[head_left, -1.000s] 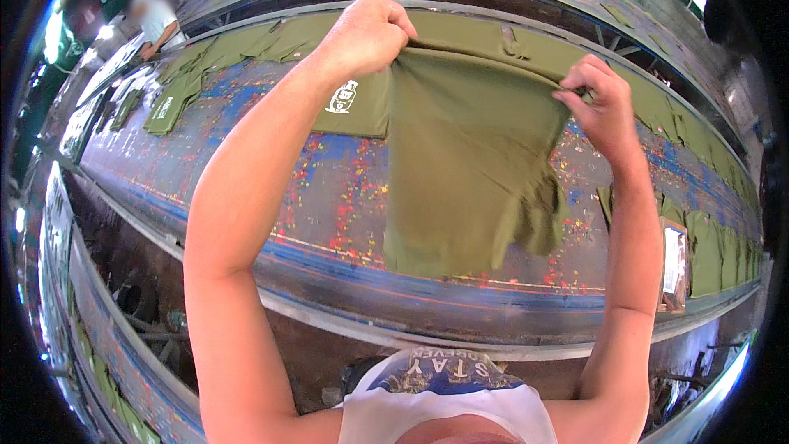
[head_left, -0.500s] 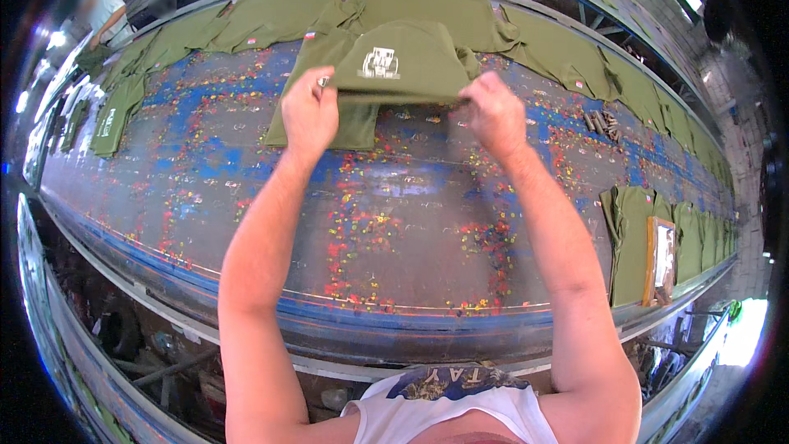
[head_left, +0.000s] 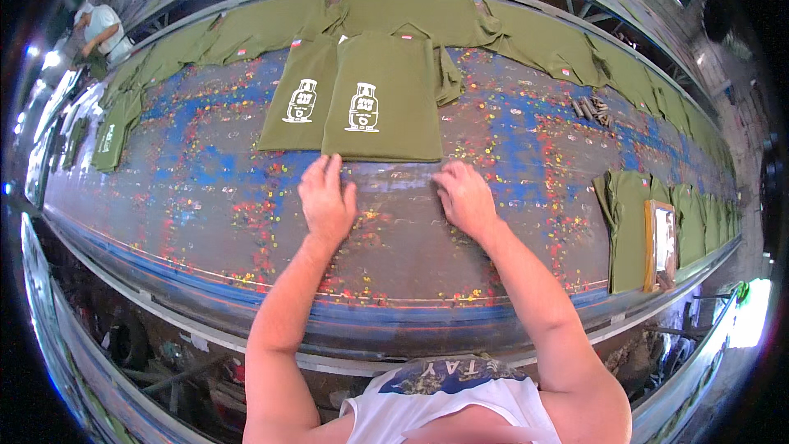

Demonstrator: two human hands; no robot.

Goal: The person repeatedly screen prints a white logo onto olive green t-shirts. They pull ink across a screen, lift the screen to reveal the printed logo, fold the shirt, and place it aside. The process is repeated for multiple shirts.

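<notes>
A dark green T-shirt (head_left: 394,90) with a white gas-bottle print lies flat on the long table (head_left: 394,230), its hem toward me. It overlaps a second green T-shirt (head_left: 283,136) with the same print, whose left side shows. My left hand (head_left: 327,204) is open, fingertips at the front shirt's lower left corner. Just below the lower right corner, my right hand (head_left: 467,200) has its fingers bent and loosely apart, with nothing in them.
Green shirts (head_left: 411,12) line the table's far edge. More shirts (head_left: 629,226) lie at the right, beside a wood-framed screen (head_left: 660,247). Short dark cylinders (head_left: 592,108) lie at the right middle. A person (head_left: 103,33) stands at the far left. Coloured spots cover the tabletop.
The front shirt, held up by its hem between both hands, now lies flat over the other. Both hands have let go and come back toward me.
</notes>
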